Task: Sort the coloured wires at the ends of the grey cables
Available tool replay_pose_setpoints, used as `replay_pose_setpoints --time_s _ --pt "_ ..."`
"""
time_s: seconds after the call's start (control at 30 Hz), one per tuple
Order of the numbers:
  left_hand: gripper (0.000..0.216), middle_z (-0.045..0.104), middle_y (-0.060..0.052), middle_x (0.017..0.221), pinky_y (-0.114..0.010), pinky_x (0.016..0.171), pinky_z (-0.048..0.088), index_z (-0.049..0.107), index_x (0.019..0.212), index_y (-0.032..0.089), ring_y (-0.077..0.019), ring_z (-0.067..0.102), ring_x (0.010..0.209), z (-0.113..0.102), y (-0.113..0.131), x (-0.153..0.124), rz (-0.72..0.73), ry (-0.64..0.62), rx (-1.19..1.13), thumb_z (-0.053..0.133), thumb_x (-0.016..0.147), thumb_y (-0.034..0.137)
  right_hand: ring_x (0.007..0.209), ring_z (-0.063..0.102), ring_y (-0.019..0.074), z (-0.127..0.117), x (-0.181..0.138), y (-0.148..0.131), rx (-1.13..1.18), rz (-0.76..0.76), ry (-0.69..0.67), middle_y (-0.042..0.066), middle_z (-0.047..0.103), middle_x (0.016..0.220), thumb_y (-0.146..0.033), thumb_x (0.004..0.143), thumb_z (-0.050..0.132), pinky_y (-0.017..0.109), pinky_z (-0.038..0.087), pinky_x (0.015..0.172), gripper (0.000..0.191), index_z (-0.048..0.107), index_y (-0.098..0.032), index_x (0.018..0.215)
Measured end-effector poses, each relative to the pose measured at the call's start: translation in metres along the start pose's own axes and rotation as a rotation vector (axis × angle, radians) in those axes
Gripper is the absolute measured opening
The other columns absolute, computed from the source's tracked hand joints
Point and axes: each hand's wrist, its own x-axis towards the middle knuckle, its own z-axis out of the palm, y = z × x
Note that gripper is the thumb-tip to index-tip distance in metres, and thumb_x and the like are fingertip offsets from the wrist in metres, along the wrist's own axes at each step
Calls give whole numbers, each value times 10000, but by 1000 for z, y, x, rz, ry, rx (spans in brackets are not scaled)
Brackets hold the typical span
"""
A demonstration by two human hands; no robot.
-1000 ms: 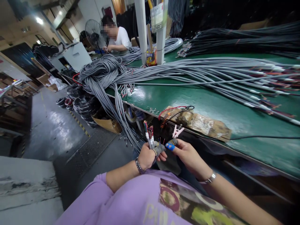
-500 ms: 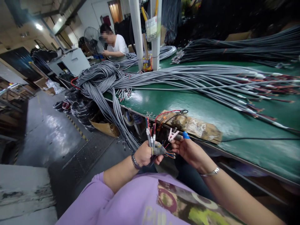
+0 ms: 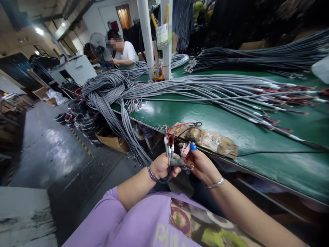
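Observation:
My left hand (image 3: 161, 166) is closed around several grey cables (image 3: 169, 151) held upright in front of my body. White bands sit near their tops, with thin coloured wires fanning out above. A grey cover wraps a finger or thumb of this hand. More loose coloured wires (image 3: 189, 166) stick out to its right. Close beside them, my right hand (image 3: 202, 164) pinches a small pale pink clip-like tool (image 3: 185, 150) between thumb and fingers; a blue cover (image 3: 193, 146) is on the thumb. Whether the tool touches a wire, I cannot tell.
Long grey cables (image 3: 180, 86) lie across the green table (image 3: 257, 147), some hanging over its left edge. Taped cardboard (image 3: 218, 141) rests at the near edge. Black cables (image 3: 244, 56) lie farther back. Beyond the white post (image 3: 146, 37), a person (image 3: 125, 53) sits near a fan.
My right hand has moved left, closer to the cables in my left hand. The pink tool's two parts, spread like an X before, are now pressed closer together. The view has shifted slightly.

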Motion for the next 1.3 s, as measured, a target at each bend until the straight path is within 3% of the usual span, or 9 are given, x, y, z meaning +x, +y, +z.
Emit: replay_pose_setpoints --time_s 0.2,0.57,0.77,1.03,1.3 --pt "432 523 6 396 -203 323 312 546 632 145 -95 440 306 1 -2 3 -44 10 38 839 505 437 542 529 150 2 0 1 -55 -40 -20 9 589 611 -665 660 708 304 482 543 485 605 -193 705" --pt "494 547 -6 404 -205 315 328 560 640 140 -103 455 306 2 -8 -8 -15 33 66 838 452 502 595 559 160 1 -12 -7 -67 63 -62 31 619 709 -692 719 621 290 496 563 480 633 -216 782" --pt "506 549 3 427 -210 341 345 549 630 141 -93 457 322 13 -13 -15 103 129 59 829 466 529 571 545 136 2 -13 -10 -97 37 -73 7 603 668 -531 692 738 264 471 555 364 650 -191 788" --pt "500 535 17 427 -206 342 364 543 612 145 -81 441 328 19 -13 -11 178 238 28 823 484 539 549 509 127 2 -18 -8 -192 -59 -13 8 586 620 -615 641 744 255 422 525 459 636 -176 719" --pt "447 559 -3 466 -200 357 370 562 585 126 -75 464 343 25 -25 -12 283 342 32 782 592 516 555 527 131 7 -19 -11 -164 -31 -35 6 605 604 -617 637 753 264 432 547 461 657 -170 694"
